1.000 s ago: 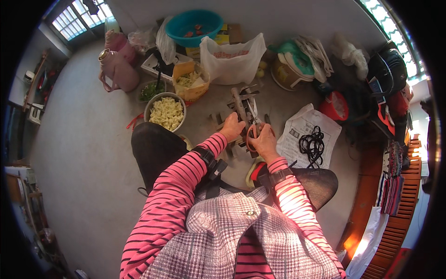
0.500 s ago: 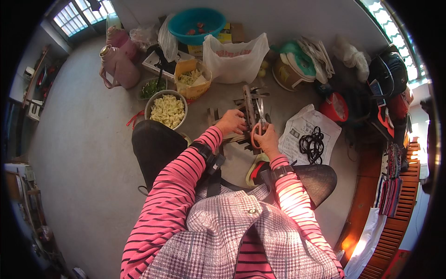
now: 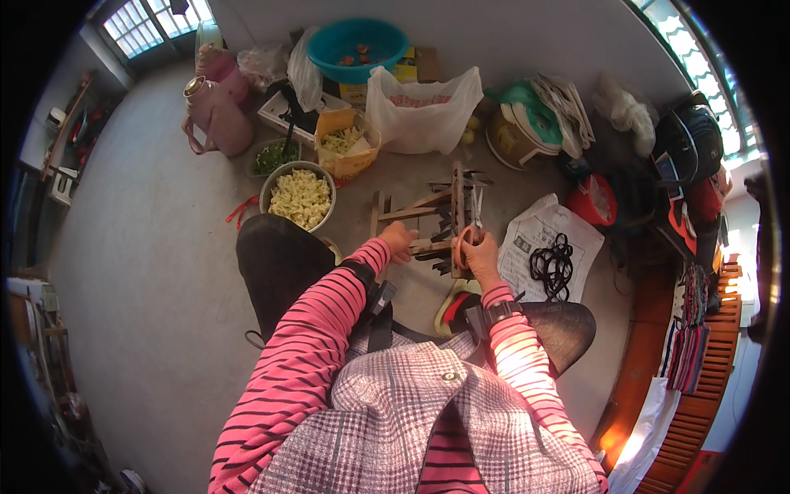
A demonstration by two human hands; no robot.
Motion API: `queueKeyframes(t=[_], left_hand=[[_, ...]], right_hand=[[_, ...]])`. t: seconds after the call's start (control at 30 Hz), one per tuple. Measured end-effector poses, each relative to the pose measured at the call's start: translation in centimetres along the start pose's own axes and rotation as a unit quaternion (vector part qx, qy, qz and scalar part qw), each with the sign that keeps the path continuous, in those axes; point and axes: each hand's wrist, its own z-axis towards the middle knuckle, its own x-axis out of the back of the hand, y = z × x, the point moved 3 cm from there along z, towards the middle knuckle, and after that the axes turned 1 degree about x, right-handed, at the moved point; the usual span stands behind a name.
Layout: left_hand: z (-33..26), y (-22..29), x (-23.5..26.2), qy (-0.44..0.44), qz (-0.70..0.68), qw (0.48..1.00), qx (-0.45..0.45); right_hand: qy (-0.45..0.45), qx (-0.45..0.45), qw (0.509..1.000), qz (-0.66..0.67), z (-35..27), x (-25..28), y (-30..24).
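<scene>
My right hand [image 3: 480,257] grips orange-handled scissors [image 3: 474,221] whose blades point away from me. My left hand [image 3: 401,240] holds one wooden slat [image 3: 429,245] of a pile of wooden slats [image 3: 448,210] lying crossed on the grey floor in front of my knees. The scissors sit against a long upright slat in that pile. Both sleeves are pink with dark stripes.
A metal bowl of pale cut pieces [image 3: 300,198] stands left of the slats, a bowl of greens [image 3: 273,156] behind it. A white plastic bag [image 3: 422,109], a teal basin [image 3: 357,49], pink flasks [image 3: 216,107], and newspaper with black cord [image 3: 551,251] lie around.
Both hands have moved slightly toward me along the slats, and the scissors now stand more upright against the long slat.
</scene>
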Motion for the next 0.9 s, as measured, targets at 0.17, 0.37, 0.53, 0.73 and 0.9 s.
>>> queueKeyframes(t=[0.17, 0.37, 0.53, 0.73, 0.9], left_hand=[[-0.8, -0.9, -1.3, -0.024, -0.020, 0.995, 0.097], [-0.8, -0.7, -4.6, -0.025, -0.114, 0.991, 0.068], [1.7, -0.6, -6.1, 0.067, -0.185, 0.980, 0.013], [4.0, -0.9, -5.6, 0.158, -0.244, 0.957, -0.003], [6.6, -2.9, -5.9, 0.209, -0.155, 0.965, -0.041]], right_hand=[[-0.008, -0.053, 0.991, 0.119, -0.3, 0.2, 0.0], [0.017, -0.053, 0.983, 0.174, -1.4, -0.5, -0.6], [0.038, -0.113, 0.976, 0.182, -1.4, -2.7, 0.7], [0.043, -0.112, 0.982, 0.149, -2.3, -5.2, 2.0], [0.011, -0.132, 0.980, 0.148, -2.9, -5.4, 3.2]])
